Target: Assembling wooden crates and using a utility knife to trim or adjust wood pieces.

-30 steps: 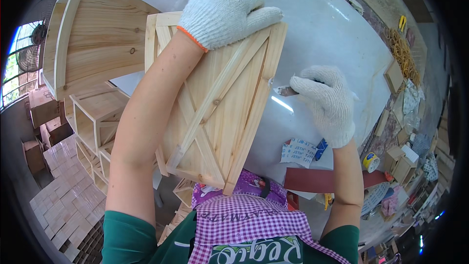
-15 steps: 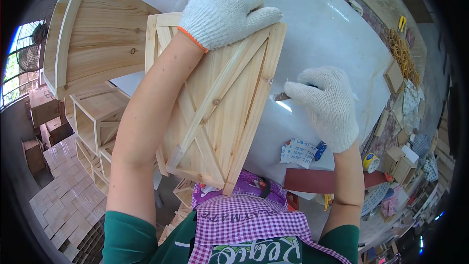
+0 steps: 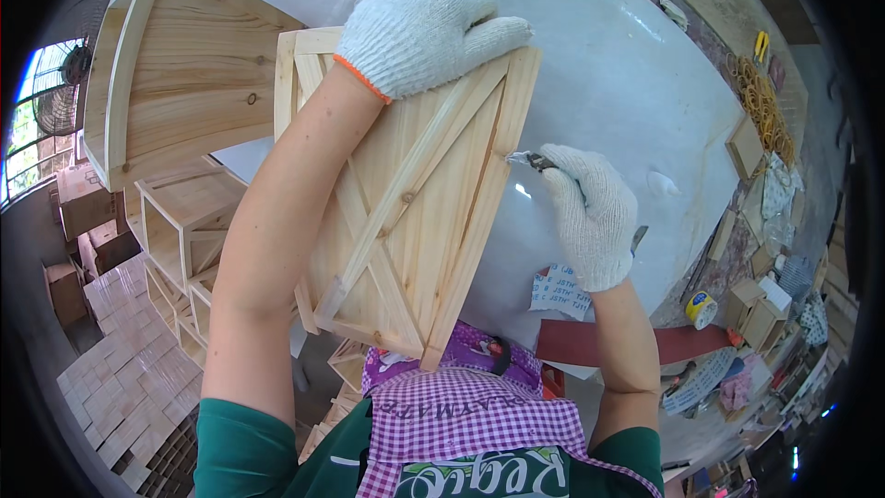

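The gloved right hand (image 3: 590, 217) is closed around a small metal tool (image 3: 527, 160), its tip at the right edge of the wooden box (image 3: 447, 212). The gloved left hand (image 3: 419, 37) grips the box's top edge, its fingertips partly hidden. The box slants in front of the person, its lower end by the checked apron (image 3: 470, 406). Right of the box lie a paper scrap (image 3: 553, 295) and a dark red strip (image 3: 585, 341); left of it stands a larger box (image 3: 198, 83).
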